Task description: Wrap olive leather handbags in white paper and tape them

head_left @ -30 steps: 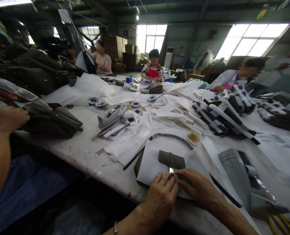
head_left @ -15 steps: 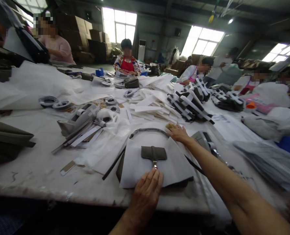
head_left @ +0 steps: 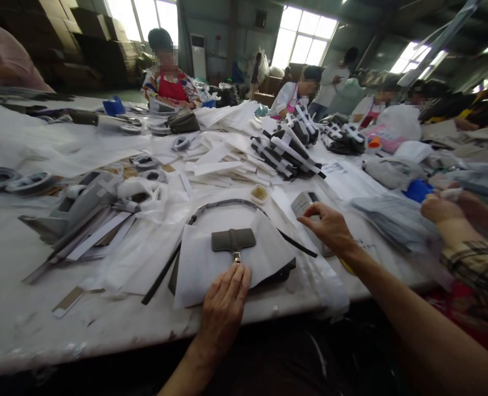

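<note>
My left hand (head_left: 223, 308) lies flat, fingers stretched, on the white paper that wraps a grey handbag (head_left: 231, 258) at the table's near edge. The bag's grey flap tab (head_left: 233, 240) with a small metal clasp sits just beyond my fingertips, and its curved handle (head_left: 227, 204) arches behind. My right hand (head_left: 328, 225) reaches out to the right, fingers curled and thumb apart, touching a grey tape dispenser (head_left: 305, 204). Nothing shows inside that hand.
A small dish of glue (head_left: 260, 193) stands behind the handle. White paper strips (head_left: 223, 165), tape rolls (head_left: 145, 162) and wrapped dark bags (head_left: 285, 151) cover the white table (head_left: 17, 308). A co-worker's hands (head_left: 445, 209) work at the right; other people sit across.
My right hand left the bag's clasp, reached to the dish, then came back to the grey dispenser. My left hand flattened on the paper. The view swung right.
</note>
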{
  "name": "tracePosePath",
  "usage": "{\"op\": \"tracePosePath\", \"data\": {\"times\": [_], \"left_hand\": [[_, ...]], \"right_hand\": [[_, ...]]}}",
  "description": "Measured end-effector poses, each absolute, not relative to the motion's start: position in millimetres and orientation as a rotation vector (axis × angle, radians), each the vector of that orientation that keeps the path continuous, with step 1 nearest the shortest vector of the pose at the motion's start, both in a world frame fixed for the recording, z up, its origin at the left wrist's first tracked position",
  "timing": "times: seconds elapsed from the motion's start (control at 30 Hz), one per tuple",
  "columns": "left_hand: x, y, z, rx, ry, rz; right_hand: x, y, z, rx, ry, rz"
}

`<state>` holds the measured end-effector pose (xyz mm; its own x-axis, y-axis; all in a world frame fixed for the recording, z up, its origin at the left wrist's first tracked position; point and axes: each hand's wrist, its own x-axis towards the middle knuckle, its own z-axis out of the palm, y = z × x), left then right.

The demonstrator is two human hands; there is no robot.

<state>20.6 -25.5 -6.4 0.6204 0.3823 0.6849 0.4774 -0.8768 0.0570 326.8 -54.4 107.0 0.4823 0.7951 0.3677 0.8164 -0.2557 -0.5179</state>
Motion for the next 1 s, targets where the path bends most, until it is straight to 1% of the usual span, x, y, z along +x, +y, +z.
{"op": "tracePosePath", "data": {"times": [0.2,0.37,0.47,0.6,0.67,0.83,1.0], "left_hand": [[19,-29,-4,-2.681,-0.733,-1.074],[21,-31,-12,-2.646,-0.78,-1.062],[21,-31,-17,-2.613,-0.794,-1.02],[22,-29,-21,-2.539,-0.765,-1.038],[24,-25,-23,-2.482,-0.733,-1.103],[40,-15,-33,-2.199,-0.713,-1.455],[53,-7,-50,-2.093,-0.76,-1.463]], "right_hand": [[322,-113,91,-2.117,-1.322,0.092],[332,-108,74,-2.099,-1.397,0.135],[328,-89,75,-2.06,-1.462,0.171],[310,-58,89,-2.032,-1.554,0.101],[300,-39,97,-2.005,-1.639,0.072],[284,17,105,-1.859,-1.881,0.049],[285,99,95,-1.75,-2.014,0.018]]}}
